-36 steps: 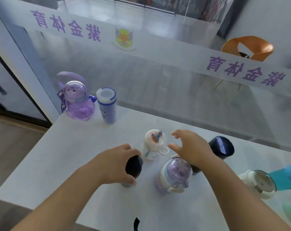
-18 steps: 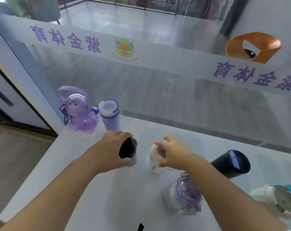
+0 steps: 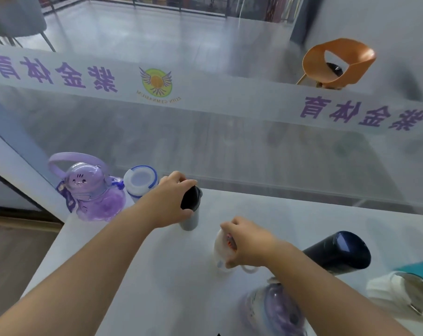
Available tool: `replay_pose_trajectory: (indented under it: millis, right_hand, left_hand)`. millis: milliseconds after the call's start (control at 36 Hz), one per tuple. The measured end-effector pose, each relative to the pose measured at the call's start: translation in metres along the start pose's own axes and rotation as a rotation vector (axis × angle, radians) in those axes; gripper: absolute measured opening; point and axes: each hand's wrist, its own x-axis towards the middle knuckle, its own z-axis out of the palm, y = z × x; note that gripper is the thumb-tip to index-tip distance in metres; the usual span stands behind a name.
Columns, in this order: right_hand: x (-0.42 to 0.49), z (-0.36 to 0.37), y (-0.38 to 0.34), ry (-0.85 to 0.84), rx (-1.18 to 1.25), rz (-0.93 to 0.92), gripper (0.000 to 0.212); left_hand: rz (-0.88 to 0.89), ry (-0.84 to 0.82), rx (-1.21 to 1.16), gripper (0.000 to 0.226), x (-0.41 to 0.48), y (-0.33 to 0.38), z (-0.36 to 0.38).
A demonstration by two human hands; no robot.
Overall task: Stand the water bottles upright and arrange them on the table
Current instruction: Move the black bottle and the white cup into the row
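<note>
A frosted white band (image 3: 230, 98) runs across the glass partition behind the table. On it, purple Chinese characters (image 3: 53, 73) at the left read 紫金体育, seen mirrored from this side. The same four purple characters (image 3: 363, 115) repeat at the right. Between them sits a round yellow-green winged emblem (image 3: 156, 81). The small mirrored lettering (image 3: 158, 99) beneath it is too blurred to read.

The pale desk (image 3: 133, 275) carries a purple bottle (image 3: 91, 197) and a blue-rimmed bottle (image 3: 140, 183) upright at middle left. A black-lidded bottle (image 3: 190, 212) and a small white bottle (image 3: 222, 251) stand centrally. A navy bottle (image 3: 336, 255) lies at right, and a blurred purple-domed bottle (image 3: 273, 309), seemingly upright, is at the bottom.
</note>
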Motion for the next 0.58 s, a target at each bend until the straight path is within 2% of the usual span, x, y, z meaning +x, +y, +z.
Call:
replay_pose_trajectory:
  millis: [222, 417, 583]
  right_hand:
    - [0.007, -0.007, 0.01, 0.087, 0.012, 0.102, 0.048]
    - [0.019, -0.028, 0.024, 0.183, 0.087, 0.173, 0.063]
    - [0.033, -0.047, 0.029, 0.232, 0.11, 0.205, 0.058]
  left_hand:
    - [0.007, -0.077, 0.005, 0.063, 0.027, 0.004, -0.003]
    - [0.025, -0.083, -0.019, 0.063, 0.037, 0.006, -0.003]
    - [0.028, -0.068, -0.039, 0.064, 0.037, 0.003, -0.002]
